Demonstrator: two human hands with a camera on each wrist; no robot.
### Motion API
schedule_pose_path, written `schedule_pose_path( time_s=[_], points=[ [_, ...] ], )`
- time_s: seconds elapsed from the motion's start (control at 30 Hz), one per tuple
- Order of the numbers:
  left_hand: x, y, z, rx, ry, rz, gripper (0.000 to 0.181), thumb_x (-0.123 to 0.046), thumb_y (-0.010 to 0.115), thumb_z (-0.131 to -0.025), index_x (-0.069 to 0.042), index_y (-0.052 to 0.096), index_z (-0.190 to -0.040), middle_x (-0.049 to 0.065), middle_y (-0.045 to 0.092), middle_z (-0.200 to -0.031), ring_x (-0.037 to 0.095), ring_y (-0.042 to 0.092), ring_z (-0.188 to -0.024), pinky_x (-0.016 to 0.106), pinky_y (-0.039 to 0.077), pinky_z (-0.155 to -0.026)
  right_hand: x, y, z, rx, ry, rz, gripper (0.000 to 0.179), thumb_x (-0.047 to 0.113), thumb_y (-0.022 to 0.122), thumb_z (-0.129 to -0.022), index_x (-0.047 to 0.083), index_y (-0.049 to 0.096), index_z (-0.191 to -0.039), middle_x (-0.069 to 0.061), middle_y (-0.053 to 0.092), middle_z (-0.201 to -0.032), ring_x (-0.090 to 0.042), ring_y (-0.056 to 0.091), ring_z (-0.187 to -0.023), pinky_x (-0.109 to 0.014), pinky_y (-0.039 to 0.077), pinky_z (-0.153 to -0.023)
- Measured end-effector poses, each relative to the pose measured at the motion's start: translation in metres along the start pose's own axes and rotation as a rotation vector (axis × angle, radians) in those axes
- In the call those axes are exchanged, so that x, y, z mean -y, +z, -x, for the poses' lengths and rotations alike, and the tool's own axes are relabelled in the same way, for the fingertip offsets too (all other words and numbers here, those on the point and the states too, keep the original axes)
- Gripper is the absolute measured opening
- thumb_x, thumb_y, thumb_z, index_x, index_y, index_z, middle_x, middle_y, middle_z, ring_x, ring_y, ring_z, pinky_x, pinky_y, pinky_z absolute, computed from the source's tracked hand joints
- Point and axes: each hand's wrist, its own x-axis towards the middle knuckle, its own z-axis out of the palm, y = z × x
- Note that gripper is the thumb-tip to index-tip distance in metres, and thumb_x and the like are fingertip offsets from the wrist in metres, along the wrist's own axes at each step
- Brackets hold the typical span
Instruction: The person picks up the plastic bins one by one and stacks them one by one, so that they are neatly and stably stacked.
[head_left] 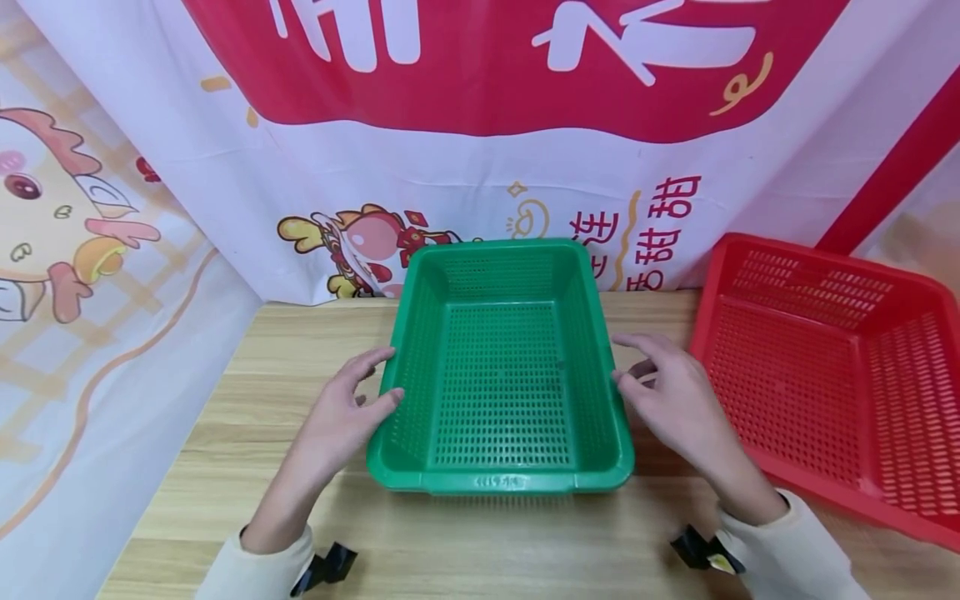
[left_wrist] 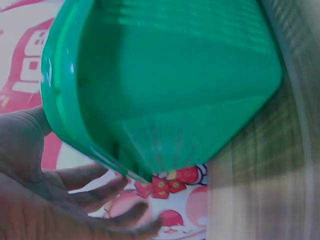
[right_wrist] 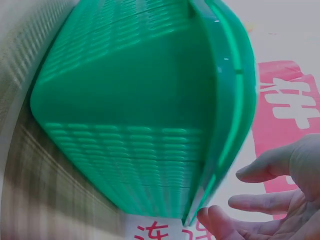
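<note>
Rectangular green perforated plastic basket [head_left: 501, 383] sits on pale wood-grain tabletop [head_left: 262, 400], left hand [head_left: 348, 404] at its left rim, right hand [head_left: 670, 396] at its right, both hands' fingers apart, loosely bent, and red perforated plastic basket [head_left: 795, 392] right of the green one.

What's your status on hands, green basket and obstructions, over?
Left hand, right hand at opposite sides of green basket, fingers spread. Basket upright between them. Red basket near right hand, not blocking.

The green basket [head_left: 501, 392] is shiny plastic. Beside it sits a red plastic basket [head_left: 787, 392], under it a smooth, woody-looking bench [head_left: 255, 375], and behind it wrinkly cloth [head_left: 480, 179].
</note>
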Motion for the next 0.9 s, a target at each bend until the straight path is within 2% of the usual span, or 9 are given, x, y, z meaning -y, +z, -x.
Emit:
schedule_pose_path(
  time_s=[0.1,0.23,0.33,0.47,0.57,0.6,0.63,0.73,0.9],
  points=[
    [-0.008,0.005,0.004,-0.045,0.049,-0.075,0.058,-0.026,0.062,-0.105,-0.015,0.045,-0.159,0.011,0.034,-0.170,0.040,0.026,-0.159,0.070,0.031,-0.120,-0.003,-0.006,0.005,-0.020,-0.002,0.017,0.047,0.014,0.065,-0.100,0.007,0.059,-0.146,-0.022,0.061,-0.138,-0.036,0.071,-0.106,-0.044,0.065,-0.078],
    [-0.021,0.015,0.010,-0.084,0.096,-0.139,0.058,-0.029,0.065,-0.103,-0.017,0.047,-0.157,0.008,0.035,-0.169,0.038,0.027,-0.159,0.073,0.034,-0.116,-0.010,-0.013,0.013,-0.073,-0.005,0.058,0.047,0.014,0.068,-0.098,0.007,0.060,-0.144,-0.020,0.061,-0.138,-0.034,0.069,-0.105,-0.040,0.062,-0.079],
    [-0.030,0.024,0.015,-0.086,0.121,-0.145,0.059,-0.030,0.066,-0.102,-0.020,0.048,-0.157,0.004,0.036,-0.169,0.036,0.026,-0.159,0.073,0.034,-0.116,-0.016,-0.019,0.018,-0.132,-0.015,0.092,0.048,0.015,0.074,-0.096,0.008,0.063,-0.142,-0.020,0.061,-0.137,-0.035,0.067,-0.104,-0.039,0.060,-0.078],
    [-0.039,0.037,0.018,-0.077,0.131,-0.105,0.059,-0.035,0.065,-0.104,-0.031,0.043,-0.159,0.004,0.034,-0.170,0.035,0.020,-0.162,0.076,0.027,-0.119,-0.022,-0.028,0.025,-0.189,-0.003,0.108,0.054,0.016,0.080,-0.091,0.007,0.062,-0.142,-0.022,0.060,-0.138,-0.038,0.065,-0.106,-0.047,0.063,-0.077],
    [-0.045,0.049,0.019,-0.072,0.132,-0.078,0.059,-0.039,0.063,-0.104,-0.039,0.040,-0.159,0.005,0.033,-0.170,0.036,0.017,-0.163,0.077,0.024,-0.119,-0.029,-0.035,0.030,-0.209,0.011,0.115,0.055,0.017,0.080,-0.091,0.007,0.062,-0.142,-0.023,0.060,-0.138,-0.040,0.064,-0.107,-0.035,0.062,-0.075],
    [-0.047,0.053,0.019,-0.068,0.133,-0.072,0.059,-0.040,0.063,-0.105,-0.042,0.039,-0.158,0.003,0.033,-0.170,0.035,0.017,-0.163,0.076,0.023,-0.120,-0.032,-0.038,0.032,-0.217,0.014,0.119,0.054,0.017,0.080,-0.091,0.007,0.062,-0.142,-0.023,0.060,-0.138,-0.040,0.065,-0.107,-0.027,0.060,-0.074],
    [-0.050,0.058,0.019,-0.063,0.137,-0.064,0.059,-0.041,0.063,-0.104,-0.043,0.038,-0.158,0.002,0.034,-0.170,0.034,0.019,-0.162,0.075,0.024,-0.121,-0.034,-0.042,0.034,-0.226,0.014,0.126,0.053,0.017,0.079,-0.092,0.007,0.062,-0.141,-0.023,0.060,-0.137,-0.040,0.065,-0.106,-0.018,0.056,-0.073],
    [-0.057,0.071,0.019,-0.047,0.162,-0.032,0.059,-0.041,0.064,-0.104,-0.045,0.038,-0.157,-0.003,0.035,-0.169,0.029,0.026,-0.160,0.071,0.027,-0.122,-0.044,-0.050,0.039,-0.253,0.017,0.149,0.049,0.016,0.077,-0.094,0.006,0.063,-0.140,-0.024,0.061,-0.134,-0.043,0.067,-0.104,-0.002,0.040,-0.067],
    [-0.073,0.092,0.017,-0.003,0.202,0.017,0.061,-0.041,0.065,-0.103,-0.047,0.038,-0.157,-0.006,0.036,-0.169,0.023,0.031,-0.158,0.067,0.033,-0.122,-0.054,-0.060,0.047,-0.294,0.058,0.191,0.046,0.015,0.073,-0.099,0.003,0.061,-0.142,-0.027,0.059,-0.133,-0.047,0.066,-0.104,0.001,0.036,-0.062]
  ],
)
